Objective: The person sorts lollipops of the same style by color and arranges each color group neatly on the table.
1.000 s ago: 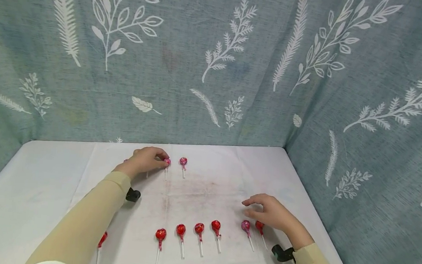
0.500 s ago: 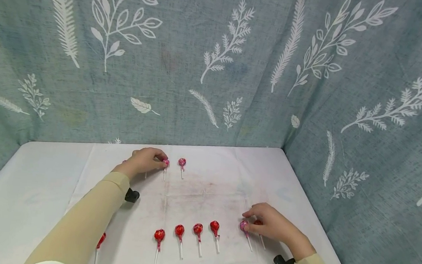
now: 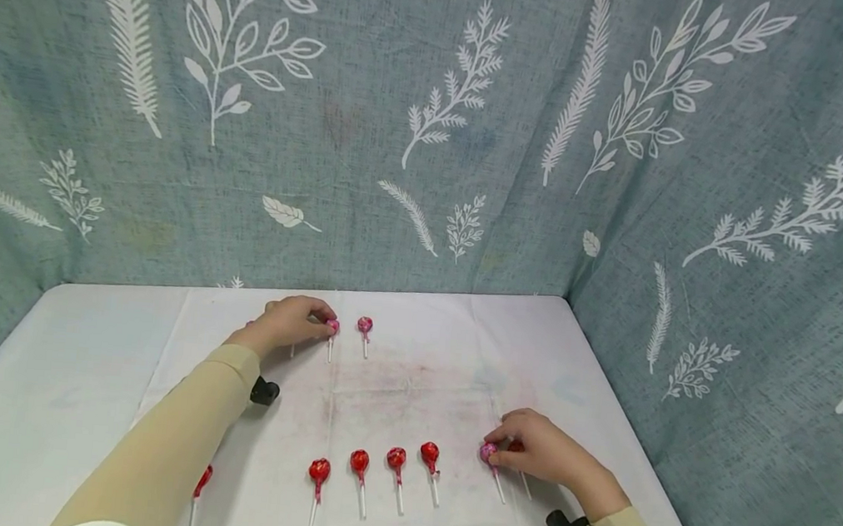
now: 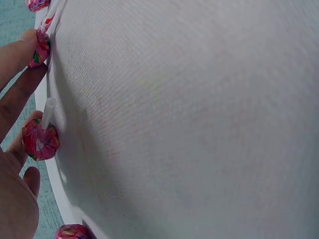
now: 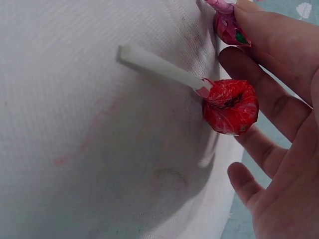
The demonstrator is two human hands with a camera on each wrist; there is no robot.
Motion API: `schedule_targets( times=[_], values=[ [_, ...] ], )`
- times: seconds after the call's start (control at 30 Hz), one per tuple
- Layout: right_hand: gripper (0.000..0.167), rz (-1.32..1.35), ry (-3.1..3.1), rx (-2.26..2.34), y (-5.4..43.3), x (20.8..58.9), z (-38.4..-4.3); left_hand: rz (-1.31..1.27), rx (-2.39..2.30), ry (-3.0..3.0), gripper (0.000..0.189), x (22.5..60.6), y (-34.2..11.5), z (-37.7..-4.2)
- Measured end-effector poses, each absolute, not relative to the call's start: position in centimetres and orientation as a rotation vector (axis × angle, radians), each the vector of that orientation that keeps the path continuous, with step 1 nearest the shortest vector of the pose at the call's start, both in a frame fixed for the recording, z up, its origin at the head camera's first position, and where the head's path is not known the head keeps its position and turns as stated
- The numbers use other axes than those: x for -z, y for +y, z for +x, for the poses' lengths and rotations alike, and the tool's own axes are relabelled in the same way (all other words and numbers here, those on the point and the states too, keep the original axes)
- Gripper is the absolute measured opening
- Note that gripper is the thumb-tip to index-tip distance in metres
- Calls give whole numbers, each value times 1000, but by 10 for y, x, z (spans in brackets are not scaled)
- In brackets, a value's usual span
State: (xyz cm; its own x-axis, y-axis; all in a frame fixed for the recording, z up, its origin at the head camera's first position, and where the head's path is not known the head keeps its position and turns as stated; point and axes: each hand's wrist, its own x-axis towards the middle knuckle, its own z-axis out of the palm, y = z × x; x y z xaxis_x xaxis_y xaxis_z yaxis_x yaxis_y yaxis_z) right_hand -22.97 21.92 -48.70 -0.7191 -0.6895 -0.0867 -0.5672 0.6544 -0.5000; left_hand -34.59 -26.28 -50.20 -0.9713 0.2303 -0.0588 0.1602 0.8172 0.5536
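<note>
At the back of the table my left hand point(image 3: 294, 320) pinches the head of a pink-wrapped lollipop point(image 3: 332, 327) between thumb and fingertips. The left wrist view shows another pink lollipop point(image 4: 41, 141) beneath that palm, and a further pink lollipop point(image 4: 73, 232) lower down. To the right of the left fingertips lies one more pink lollipop point(image 3: 365, 325). Front right, my right hand point(image 3: 542, 447) holds a pink lollipop point(image 3: 488, 453) by its head, thumb on the near side. Under the right palm is a red lollipop point(image 5: 232, 107), partly covered by the hand in the head view.
A row of red lollipops, among them one point(image 3: 359, 461) near the middle, lies along the front of the white-covered table point(image 3: 408, 412). Another red lollipop point(image 3: 202, 482) is partly hidden by the left sleeve. A green leaf-patterned curtain point(image 3: 403, 128) stands behind and to the right.
My right hand has come down from above and its thumb and fingers have closed on the pink lollipop at the front right. The left hand keeps its place and its pinch.
</note>
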Motion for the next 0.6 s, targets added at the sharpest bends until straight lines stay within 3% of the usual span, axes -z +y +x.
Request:
schedule_targets(
  times=[0.6],
  values=[
    [24,-1026,2590,727,208,475,-246,314,-846,2885,24,501,-262,-346]
  ],
)
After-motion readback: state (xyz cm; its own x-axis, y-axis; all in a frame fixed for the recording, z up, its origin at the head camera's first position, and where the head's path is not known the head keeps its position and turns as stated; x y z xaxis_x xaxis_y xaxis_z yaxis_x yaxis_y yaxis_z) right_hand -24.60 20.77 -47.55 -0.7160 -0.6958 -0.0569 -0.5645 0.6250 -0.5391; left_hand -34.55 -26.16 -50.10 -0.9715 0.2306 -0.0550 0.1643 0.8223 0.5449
